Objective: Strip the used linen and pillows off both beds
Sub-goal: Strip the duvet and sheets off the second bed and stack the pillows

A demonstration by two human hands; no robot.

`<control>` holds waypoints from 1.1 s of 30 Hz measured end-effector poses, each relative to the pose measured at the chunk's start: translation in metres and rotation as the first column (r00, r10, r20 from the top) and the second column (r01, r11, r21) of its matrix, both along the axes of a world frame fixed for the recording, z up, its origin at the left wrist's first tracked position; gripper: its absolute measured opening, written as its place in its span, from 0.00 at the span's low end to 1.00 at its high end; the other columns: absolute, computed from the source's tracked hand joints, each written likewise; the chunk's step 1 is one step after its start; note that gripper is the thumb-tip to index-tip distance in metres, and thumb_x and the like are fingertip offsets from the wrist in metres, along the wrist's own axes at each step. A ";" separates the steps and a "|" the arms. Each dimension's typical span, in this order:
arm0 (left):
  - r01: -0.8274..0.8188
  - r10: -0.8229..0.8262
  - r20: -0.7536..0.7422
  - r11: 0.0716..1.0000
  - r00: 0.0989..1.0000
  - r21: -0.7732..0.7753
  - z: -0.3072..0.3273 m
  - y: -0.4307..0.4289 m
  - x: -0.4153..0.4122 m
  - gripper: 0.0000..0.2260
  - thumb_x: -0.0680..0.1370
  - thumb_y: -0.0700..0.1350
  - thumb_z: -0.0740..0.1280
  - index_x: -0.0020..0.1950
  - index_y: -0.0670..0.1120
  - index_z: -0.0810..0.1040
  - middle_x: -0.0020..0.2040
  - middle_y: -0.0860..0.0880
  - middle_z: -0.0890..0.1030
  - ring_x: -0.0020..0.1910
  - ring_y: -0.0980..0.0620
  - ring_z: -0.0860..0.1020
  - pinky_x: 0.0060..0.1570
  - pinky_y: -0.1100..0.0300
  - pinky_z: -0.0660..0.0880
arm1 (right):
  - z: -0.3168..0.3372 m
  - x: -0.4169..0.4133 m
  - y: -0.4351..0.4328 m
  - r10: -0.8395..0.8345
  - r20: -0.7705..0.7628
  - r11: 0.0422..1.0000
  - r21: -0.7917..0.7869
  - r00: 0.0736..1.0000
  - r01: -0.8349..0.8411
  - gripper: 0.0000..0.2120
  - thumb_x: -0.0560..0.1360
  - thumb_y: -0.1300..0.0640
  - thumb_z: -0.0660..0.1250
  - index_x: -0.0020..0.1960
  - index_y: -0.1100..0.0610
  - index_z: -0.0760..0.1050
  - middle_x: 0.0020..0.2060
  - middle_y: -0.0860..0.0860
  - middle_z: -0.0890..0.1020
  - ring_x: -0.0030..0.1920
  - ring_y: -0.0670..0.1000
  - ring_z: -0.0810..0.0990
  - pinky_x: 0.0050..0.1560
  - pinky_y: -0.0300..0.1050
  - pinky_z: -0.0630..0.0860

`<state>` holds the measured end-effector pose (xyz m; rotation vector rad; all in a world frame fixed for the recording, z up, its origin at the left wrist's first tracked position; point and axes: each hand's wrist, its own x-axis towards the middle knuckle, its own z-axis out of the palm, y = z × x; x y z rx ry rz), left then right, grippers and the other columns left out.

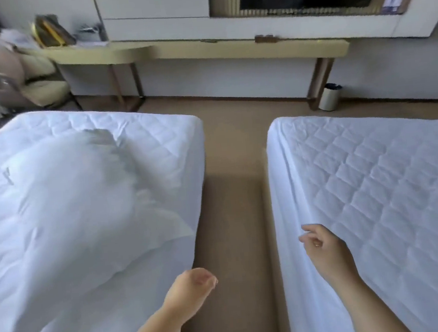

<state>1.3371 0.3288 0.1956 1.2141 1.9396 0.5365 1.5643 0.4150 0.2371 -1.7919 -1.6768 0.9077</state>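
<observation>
Your left hand (194, 283) hangs empty, fingers (208, 279) loosely curled, just right of the left bed (156, 134), and your right hand (324, 246), likewise slack and holding nothing, hovers farther right over the stripped right bed (374, 177), probably because the heaped linen (69, 207) on the left bed comes next

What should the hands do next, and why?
Probably the left hand should reach across and grip the crumpled white bedding heaped on the left bed. That heap lies right beside it. The right bed shows only its quilted cover, and both this hand and the right hand hold nothing.
</observation>
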 end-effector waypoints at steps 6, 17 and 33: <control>-0.377 0.381 -0.083 0.924 0.921 0.056 0.002 -0.006 -0.124 0.10 0.78 0.47 0.62 0.37 0.54 0.74 0.39 0.53 0.77 0.45 0.52 0.75 0.37 0.62 0.65 | -0.019 -0.156 0.049 0.369 0.035 0.928 -0.075 0.929 -0.366 0.12 0.77 0.59 0.59 0.59 0.53 0.74 0.50 0.49 0.80 0.50 0.48 0.77 0.47 0.38 0.67; -0.784 0.777 -0.285 0.609 0.561 0.118 -0.015 -0.005 -0.292 0.22 0.78 0.47 0.63 0.70 0.45 0.66 0.70 0.47 0.68 0.70 0.48 0.65 0.65 0.57 0.62 | -0.041 -0.410 0.173 0.657 0.162 0.753 -0.101 0.736 -0.650 0.31 0.77 0.51 0.62 0.75 0.57 0.53 0.74 0.55 0.55 0.74 0.56 0.55 0.70 0.50 0.57; -0.956 0.983 0.185 0.076 0.023 -0.285 -0.052 0.094 -0.450 0.42 0.67 0.57 0.69 0.76 0.49 0.53 0.73 0.42 0.62 0.70 0.43 0.65 0.56 0.55 0.64 | -0.148 -0.628 0.310 0.567 -0.253 0.630 -0.479 0.783 -0.611 0.49 0.69 0.53 0.73 0.75 0.59 0.42 0.73 0.56 0.59 0.71 0.55 0.63 0.71 0.47 0.61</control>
